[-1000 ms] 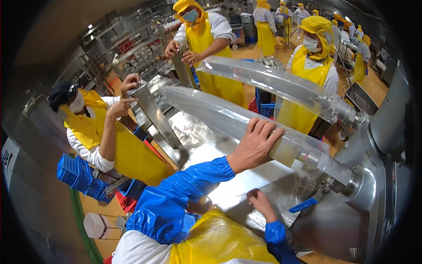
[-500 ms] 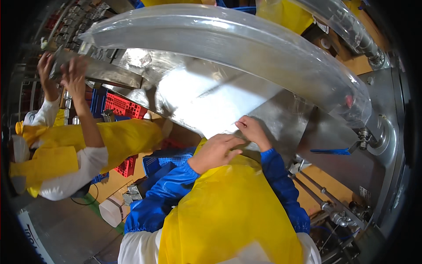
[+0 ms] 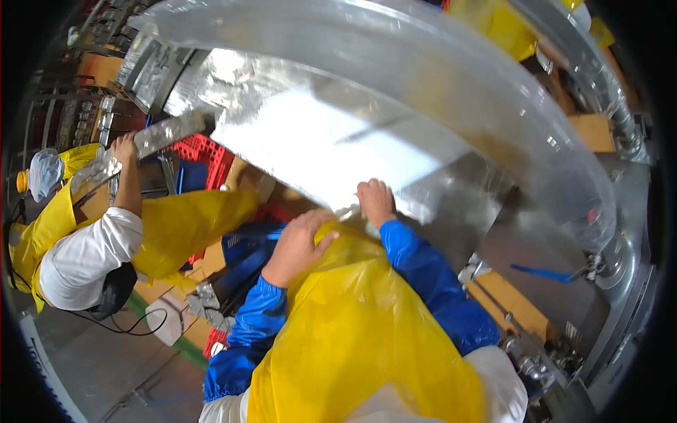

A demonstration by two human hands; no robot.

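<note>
A wide sheet of silvery film (image 3: 331, 141) lay spread over the sloped steel bed of the machine (image 3: 522, 233), its lower edge hanging just above the person's chest. The right hand (image 3: 375, 203) rested on that lower edge, knuckles up, fingers curled down over the film's rim; whether they pinched it or only pressed it flat could not be told. The right forearm, in a blue sleeve (image 3: 430, 282), rose steeply from the lower edge of the view, elbow bent close to the body.

The left hand (image 3: 300, 247) sat just below and to the left of the right, palm down, fingers loosely bent and pressed onto the top of the yellow plastic apron (image 3: 352, 338), near the crumpled film corner; it gripped nothing visibly. Its blue-sleeved forearm angled down to the left.

Above the right hand, a clear curved cover (image 3: 423, 77) arched over the film. Well to the left of both hands, a co-worker (image 3: 92, 240) in yellow apron and white sleeve reached up to a metal rail (image 3: 166, 134), beside red crates (image 3: 201, 151).
</note>
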